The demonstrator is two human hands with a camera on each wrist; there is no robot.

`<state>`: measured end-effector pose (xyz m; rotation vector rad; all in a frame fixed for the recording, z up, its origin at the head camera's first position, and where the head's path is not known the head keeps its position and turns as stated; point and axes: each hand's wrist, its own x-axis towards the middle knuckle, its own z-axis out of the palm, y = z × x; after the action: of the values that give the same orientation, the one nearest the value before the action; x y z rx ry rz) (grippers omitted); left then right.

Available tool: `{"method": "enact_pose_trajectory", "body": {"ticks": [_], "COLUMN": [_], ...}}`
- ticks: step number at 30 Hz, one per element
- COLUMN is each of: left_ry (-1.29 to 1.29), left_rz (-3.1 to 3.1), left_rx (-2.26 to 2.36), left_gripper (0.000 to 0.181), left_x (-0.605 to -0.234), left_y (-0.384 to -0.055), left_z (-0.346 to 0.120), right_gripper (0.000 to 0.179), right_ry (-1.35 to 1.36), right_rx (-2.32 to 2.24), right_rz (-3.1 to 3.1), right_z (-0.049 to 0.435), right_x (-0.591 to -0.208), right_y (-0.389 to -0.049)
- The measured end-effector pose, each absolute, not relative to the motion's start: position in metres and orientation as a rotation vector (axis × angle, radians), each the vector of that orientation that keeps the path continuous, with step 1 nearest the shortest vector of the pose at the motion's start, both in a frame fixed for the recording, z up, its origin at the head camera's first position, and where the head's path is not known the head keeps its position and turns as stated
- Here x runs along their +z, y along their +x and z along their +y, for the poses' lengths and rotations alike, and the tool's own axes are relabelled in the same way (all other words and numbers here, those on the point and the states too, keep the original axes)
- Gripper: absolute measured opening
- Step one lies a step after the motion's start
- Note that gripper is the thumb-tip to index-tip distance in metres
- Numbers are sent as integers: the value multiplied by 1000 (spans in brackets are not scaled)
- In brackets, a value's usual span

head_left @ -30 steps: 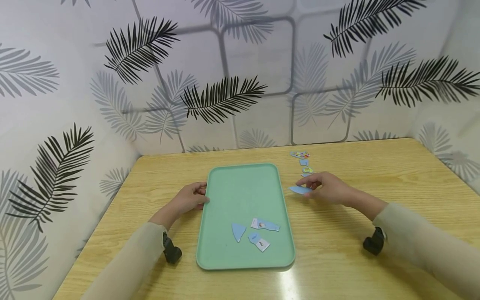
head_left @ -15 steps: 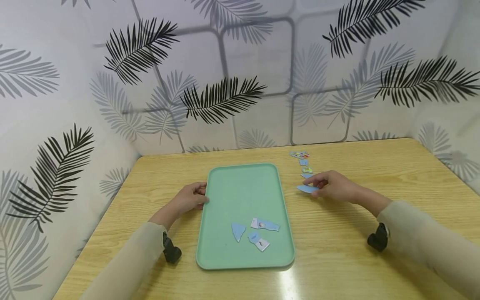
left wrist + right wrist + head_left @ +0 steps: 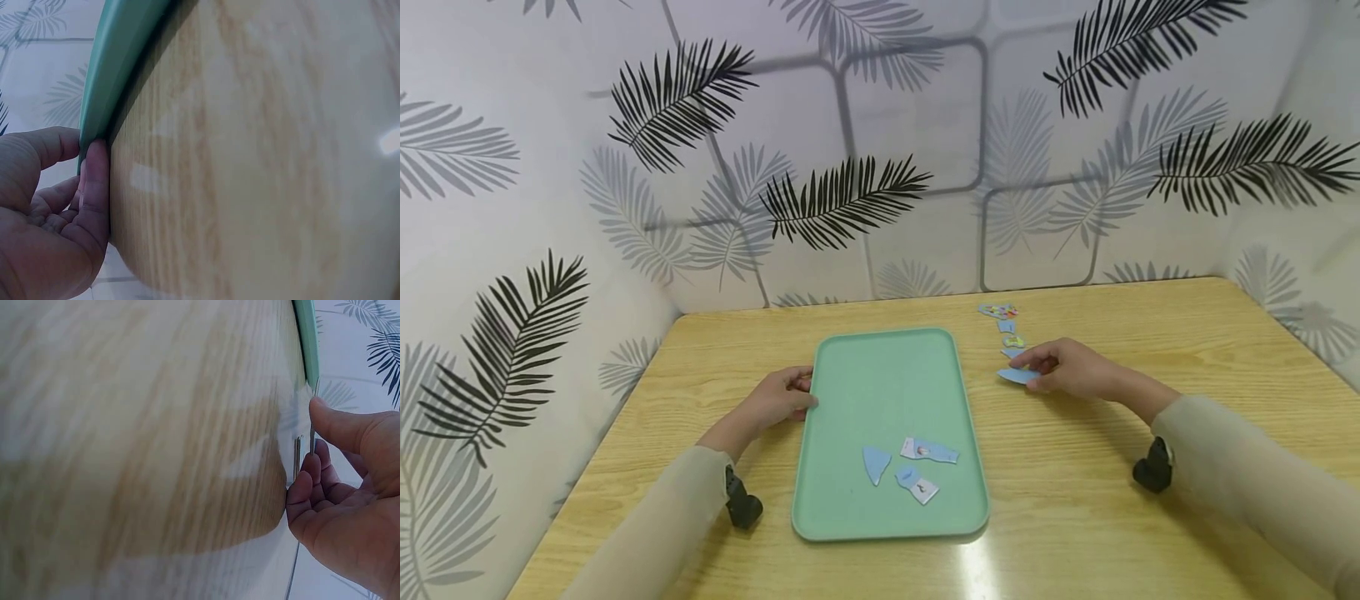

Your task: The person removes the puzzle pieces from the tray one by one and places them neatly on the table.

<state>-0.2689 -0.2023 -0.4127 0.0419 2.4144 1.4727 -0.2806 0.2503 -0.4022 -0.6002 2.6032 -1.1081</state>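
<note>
My right hand (image 3: 1071, 369) pinches a flat light-blue puzzle piece (image 3: 1017, 377) between thumb and fingers, low over the table right of the tray. Seen edge-on in the right wrist view, the piece is a thin sliver under the thumb (image 3: 334, 425). My left hand (image 3: 782, 395) grips the left rim of a green tray (image 3: 880, 375); the left wrist view has the thumb on the rim and the fingers against its outer side. Lying in the tray are a plain blue piece (image 3: 876, 464) and two blue-and-white printed pieces, one upper (image 3: 929, 451) and one lower (image 3: 917, 484).
Beyond my right hand, several puzzle pieces form a column: a colourful one (image 3: 997, 311) at the back, a blue one (image 3: 1007, 326), a yellow-marked one (image 3: 1013, 341) and another blue one (image 3: 1011, 353), partly hidden. A leaf-patterned wall (image 3: 910, 233) borders the wooden table (image 3: 1150, 333).
My right hand has moved a little right with the blue piece, bringing it below the column's near end. The left hand stays on the tray rim.
</note>
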Motion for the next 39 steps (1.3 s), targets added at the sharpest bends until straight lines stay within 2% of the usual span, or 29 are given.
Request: {"method": "enact_pose_trajectory", "body": {"ticks": [39], "left_ry": [41], "left_rz": [2415], "left_rx": [1468], "left_gripper": [59], "left_x": [-413], "left_y": [-269], "left_z": [-202], "right_gripper": [32], "right_ry": [-672], "right_rx": [-1074], "right_rz": [2588], "right_z": [254], "right_x": [-408], "right_y": [-290]}}
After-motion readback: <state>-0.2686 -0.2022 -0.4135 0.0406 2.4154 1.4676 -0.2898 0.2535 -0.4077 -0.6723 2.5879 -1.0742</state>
